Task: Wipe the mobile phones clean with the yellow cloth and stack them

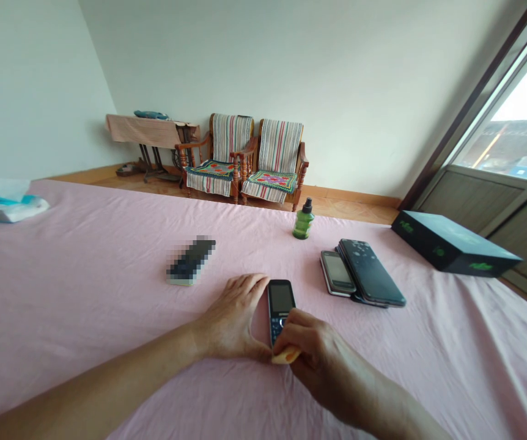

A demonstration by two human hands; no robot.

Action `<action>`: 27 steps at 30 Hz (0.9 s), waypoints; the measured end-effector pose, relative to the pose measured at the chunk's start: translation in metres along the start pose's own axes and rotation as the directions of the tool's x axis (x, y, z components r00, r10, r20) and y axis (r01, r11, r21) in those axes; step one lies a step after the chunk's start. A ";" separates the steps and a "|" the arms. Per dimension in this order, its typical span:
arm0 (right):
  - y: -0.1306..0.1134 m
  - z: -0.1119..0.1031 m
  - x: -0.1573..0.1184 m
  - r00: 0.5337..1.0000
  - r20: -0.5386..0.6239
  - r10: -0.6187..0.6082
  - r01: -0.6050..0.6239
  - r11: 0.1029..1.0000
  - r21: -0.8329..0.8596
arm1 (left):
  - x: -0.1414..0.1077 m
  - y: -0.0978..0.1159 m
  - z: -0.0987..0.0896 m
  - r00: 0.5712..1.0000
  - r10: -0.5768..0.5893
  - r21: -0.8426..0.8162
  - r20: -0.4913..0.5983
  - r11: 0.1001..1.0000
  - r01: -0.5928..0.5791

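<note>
A dark keypad phone lies face up on the pink cloth in front of me. My left hand rests beside it, its fingertips at the phone's upper left edge and its thumb near the bottom edge, so it steadies the phone. My right hand pinches a small yellow-orange cloth or sponge against the lower keypad. The fingers and the cloth hide part of the keys.
To the right lie a small silver phone and larger dark phones. Further off are a green spray bottle and a black box. A pixelated object and a tissue pack are leftward on the pink cloth.
</note>
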State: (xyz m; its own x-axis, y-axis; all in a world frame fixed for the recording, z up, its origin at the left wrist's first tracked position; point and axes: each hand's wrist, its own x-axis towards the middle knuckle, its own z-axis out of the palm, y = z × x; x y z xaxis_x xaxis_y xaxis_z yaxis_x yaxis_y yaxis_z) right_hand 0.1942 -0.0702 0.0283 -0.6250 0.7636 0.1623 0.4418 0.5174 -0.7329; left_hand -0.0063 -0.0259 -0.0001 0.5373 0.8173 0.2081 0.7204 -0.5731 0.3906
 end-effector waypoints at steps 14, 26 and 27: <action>0.026 -0.004 0.005 0.978 -0.208 0.024 -0.060 0.983 -0.171 | -0.001 0.004 -0.003 0.999 -0.014 0.046 0.041 0.999 0.012; 0.007 -0.010 -0.002 1.000 -0.017 0.016 -0.016 1.000 0.000 | 0.001 0.011 -0.003 1.000 -0.015 0.056 -0.001 0.998 0.015; 0.011 -0.009 -0.001 0.998 -0.060 0.022 -0.024 0.999 -0.022 | 0.001 0.011 -0.003 1.000 -0.014 0.052 0.003 0.999 0.014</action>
State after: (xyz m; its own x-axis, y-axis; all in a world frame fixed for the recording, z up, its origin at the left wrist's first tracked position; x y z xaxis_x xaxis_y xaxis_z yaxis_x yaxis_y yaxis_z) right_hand 0.2054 -0.0614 0.0264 -0.5752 0.7968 0.1853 0.4704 0.5075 -0.7219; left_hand 0.0005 -0.0315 0.0070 0.5282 0.8252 0.1999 0.7499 -0.5638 0.3460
